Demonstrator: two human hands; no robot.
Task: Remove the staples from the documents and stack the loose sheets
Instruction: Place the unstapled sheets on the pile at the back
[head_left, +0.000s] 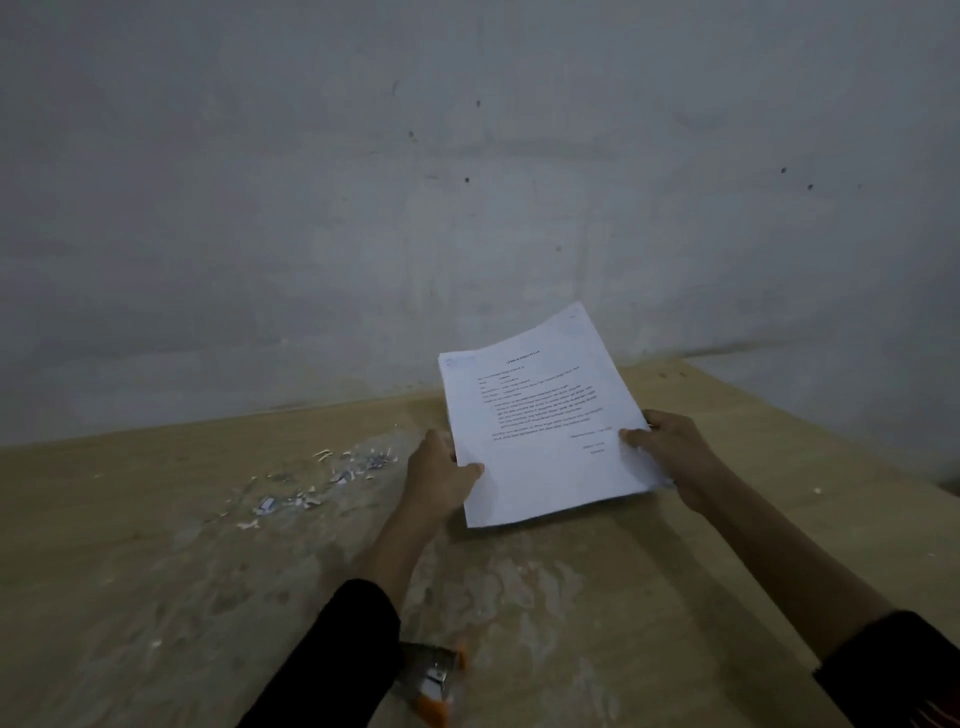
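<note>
Gripping the document (540, 415), both hands (441, 475) (670, 449); print illegible.

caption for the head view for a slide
Left hand and right hand hold a printed document over a wooden table, paper scraps at left.

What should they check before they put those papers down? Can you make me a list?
1. Left hand holds the papers by their left edge: ok, thumb on top.
2. Right hand holds the right edge: ok.
3. Staple is out of the papers: cannot tell, too small to see.
4. Bare table nearby to lay them on: ok.
5. Paper scraps are out of the way: ok, they lie off to the left.
6. Orange and metal tool is close by: ok, it lies on the table by the left sleeve.
</note>
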